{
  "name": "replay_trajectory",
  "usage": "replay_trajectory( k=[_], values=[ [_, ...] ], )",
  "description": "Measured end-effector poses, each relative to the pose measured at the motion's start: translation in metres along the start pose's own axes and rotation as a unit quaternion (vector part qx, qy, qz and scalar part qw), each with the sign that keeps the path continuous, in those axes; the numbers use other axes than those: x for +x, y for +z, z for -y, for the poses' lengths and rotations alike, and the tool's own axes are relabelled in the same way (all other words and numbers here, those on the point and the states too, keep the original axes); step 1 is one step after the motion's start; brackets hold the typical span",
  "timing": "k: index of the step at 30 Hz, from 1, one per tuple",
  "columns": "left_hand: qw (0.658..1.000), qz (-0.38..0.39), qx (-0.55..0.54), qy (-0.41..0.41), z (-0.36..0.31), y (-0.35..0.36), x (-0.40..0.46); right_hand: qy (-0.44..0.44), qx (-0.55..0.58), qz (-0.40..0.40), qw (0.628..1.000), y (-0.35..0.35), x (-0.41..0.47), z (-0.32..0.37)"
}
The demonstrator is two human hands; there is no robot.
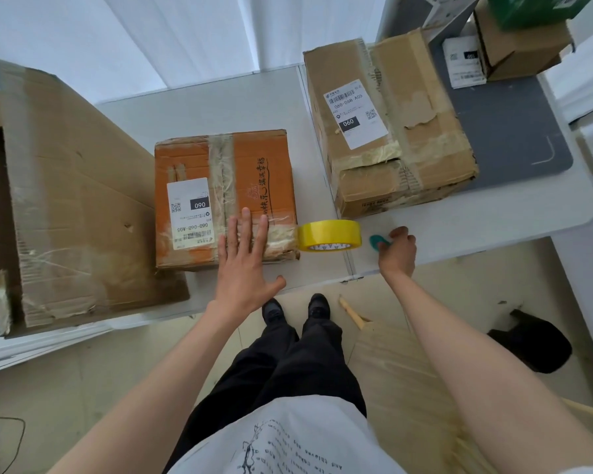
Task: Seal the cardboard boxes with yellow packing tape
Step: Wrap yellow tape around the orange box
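An orange cardboard box (254,165) with a white label sits on the white table (459,220) in front of me. My left hand (245,265) lies flat with straight fingers on the box's near edge. A roll of yellow packing tape (329,235) stands on the table, touching the box's right side. To the right of the roll, my right hand (397,249) pinches a small teal object (378,241) on the table. A brown cardboard box (421,131) with a label and old tape stands at the back right.
A large flattened brown carton (76,200) lies on the table's left side. A grey mat (504,131) lies under the brown box, with more boxes (517,46) behind it. Below the table edge are my legs, cardboard on the floor (408,371) and a black bag (534,340).
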State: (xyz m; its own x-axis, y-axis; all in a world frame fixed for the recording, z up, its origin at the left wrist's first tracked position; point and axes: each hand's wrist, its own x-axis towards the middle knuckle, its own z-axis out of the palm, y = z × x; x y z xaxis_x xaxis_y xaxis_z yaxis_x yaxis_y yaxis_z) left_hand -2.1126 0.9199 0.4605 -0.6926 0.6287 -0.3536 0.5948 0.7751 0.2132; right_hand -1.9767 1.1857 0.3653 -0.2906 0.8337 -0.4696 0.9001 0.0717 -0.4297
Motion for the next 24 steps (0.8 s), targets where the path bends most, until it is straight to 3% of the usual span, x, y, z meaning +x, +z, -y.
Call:
replay_trajectory(
  k=[3,6,9,13,18,24],
  values=[
    [1.0,0.007,-0.022,-0.014,-0.007,-0.01,0.0,0.031,0.015,0.022,0.999,0.001,0.0,-0.004],
    [0.997,-0.046,-0.04,-0.037,-0.019,-0.032,0.008,0.044,0.047,0.015,0.998,0.0,-0.007,-0.002],
    [0.993,-0.075,-0.078,0.041,-0.028,-0.054,0.035,0.011,0.156,-0.026,0.987,-0.006,-0.028,0.004],
    [0.965,0.106,-0.213,0.106,-0.054,-0.078,0.091,-0.074,0.264,-0.058,0.96,-0.016,-0.073,0.019],
    [0.931,0.327,-0.124,0.107,-0.082,-0.086,0.138,-0.174,0.297,-0.052,0.938,-0.015,-0.127,0.045],
    [0.896,0.425,-0.073,0.106,-0.096,-0.084,0.155,-0.253,0.223,0.02,0.941,0.002,-0.157,0.066]
  ],
)
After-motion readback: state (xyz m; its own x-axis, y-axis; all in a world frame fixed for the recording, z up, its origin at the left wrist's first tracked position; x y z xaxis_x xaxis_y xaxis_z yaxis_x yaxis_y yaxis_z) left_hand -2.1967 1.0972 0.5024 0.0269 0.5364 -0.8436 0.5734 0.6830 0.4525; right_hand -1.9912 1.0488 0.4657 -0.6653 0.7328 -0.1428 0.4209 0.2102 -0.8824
